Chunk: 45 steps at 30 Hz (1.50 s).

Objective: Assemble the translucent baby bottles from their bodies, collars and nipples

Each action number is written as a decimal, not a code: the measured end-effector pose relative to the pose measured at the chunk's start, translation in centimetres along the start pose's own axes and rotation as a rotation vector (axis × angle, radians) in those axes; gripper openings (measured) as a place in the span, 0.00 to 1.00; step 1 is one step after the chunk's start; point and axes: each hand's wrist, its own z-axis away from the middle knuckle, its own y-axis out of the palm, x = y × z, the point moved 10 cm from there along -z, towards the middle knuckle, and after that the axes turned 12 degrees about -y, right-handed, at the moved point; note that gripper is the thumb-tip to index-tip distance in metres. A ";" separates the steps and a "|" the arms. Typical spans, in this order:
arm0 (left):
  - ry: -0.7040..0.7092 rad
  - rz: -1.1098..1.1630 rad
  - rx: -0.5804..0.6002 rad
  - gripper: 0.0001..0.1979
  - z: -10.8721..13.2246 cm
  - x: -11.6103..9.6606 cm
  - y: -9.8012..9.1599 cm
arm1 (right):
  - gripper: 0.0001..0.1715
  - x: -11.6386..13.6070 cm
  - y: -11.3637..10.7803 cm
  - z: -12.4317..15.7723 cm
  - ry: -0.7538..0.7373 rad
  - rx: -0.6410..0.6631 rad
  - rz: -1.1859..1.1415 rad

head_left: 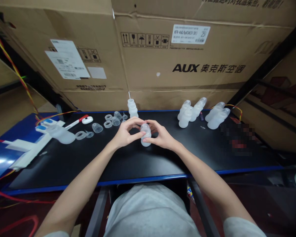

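Observation:
A translucent white baby bottle (146,141) with a clear domed cap stands tilted slightly between my two hands, at the middle of the black table top. My left hand (127,133) grips it from the left, thumb in front and fingers behind. From the right, my right hand (161,134) closes around the same bottle, its thumb on the lower front. Just behind my left hand is another bottle (132,108) with an uncovered neck. To the left lie clear domed caps (97,128), collar rings (81,135) and nipples (89,134).
Capped bottles stand in two groups at the right, one nearer (184,119) and one farther (214,119). At the left, a bottle (62,134) lies near a white fixture (31,153) with blue clips. A large cardboard box (150,65) forms the back wall. Black shelf posts (258,56) frame the sides.

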 end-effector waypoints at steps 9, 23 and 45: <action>0.035 -0.095 -0.016 0.17 0.1 -0.6 -0.1 | 0.46 0.0 0.1 0.0 0.009 0.007 0.001; 0.031 -0.202 -0.037 0.16 0.1 -0.7 -0.1 | 0.46 -0.3 -0.1 -0.1 -0.010 -0.002 0.023; -0.427 0.498 -0.236 0.29 -0.7 10.3 -2.0 | 0.34 -4.5 -0.9 1.2 0.251 -0.166 -0.091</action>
